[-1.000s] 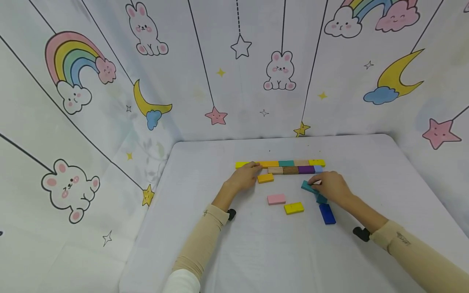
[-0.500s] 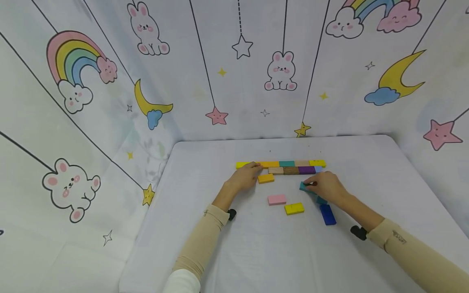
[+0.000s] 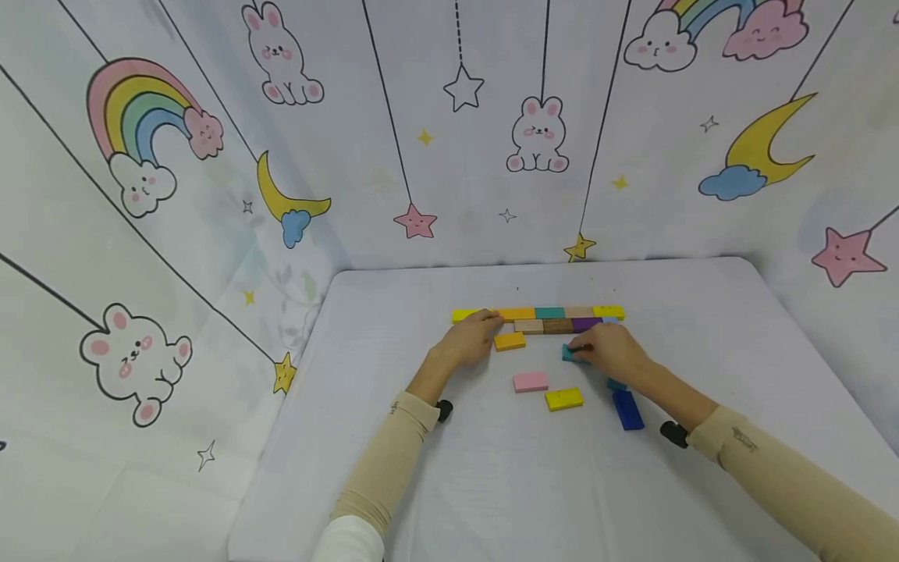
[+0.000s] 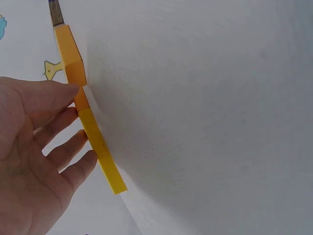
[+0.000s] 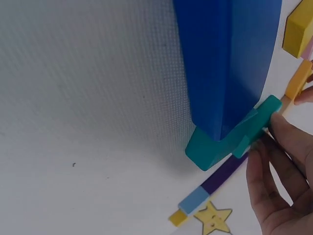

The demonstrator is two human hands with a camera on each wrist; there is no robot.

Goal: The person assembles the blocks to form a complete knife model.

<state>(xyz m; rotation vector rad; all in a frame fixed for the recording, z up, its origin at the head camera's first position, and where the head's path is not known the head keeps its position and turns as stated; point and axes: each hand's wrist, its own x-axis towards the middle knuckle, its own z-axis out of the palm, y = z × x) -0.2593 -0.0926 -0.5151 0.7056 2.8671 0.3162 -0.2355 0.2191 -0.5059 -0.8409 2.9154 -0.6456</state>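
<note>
Between thumb and fingers, my right hand [image 3: 612, 353] pinches a teal block [image 3: 570, 353] just in front of the two back rows. In the right wrist view that teal block [image 5: 268, 108] sticks out past the fingertips. My left hand [image 3: 467, 340] rests at the rows' left end, fingers extended. The left wrist view has its thumb touching an orange block [image 4: 76, 76] and other fingers along a yellow block [image 4: 101, 149]. A second teal block [image 3: 616, 384] lies partly hidden under the right hand, touching or close to a dark blue block [image 3: 628, 410].
The back row includes an orange block [image 3: 516, 314], a teal one [image 3: 550, 312] and a yellow one [image 3: 608, 311]. Before it lie brown [image 3: 558, 326] and purple blocks [image 3: 586, 325]. Loose on the white table [image 3: 449, 484] are orange [image 3: 509, 341], pink [image 3: 530, 382] and yellow blocks [image 3: 564, 399].
My right hand has moved left with the pinched teal block, away from the second teal block and nearer the loose orange one. The left hand stays in place.
</note>
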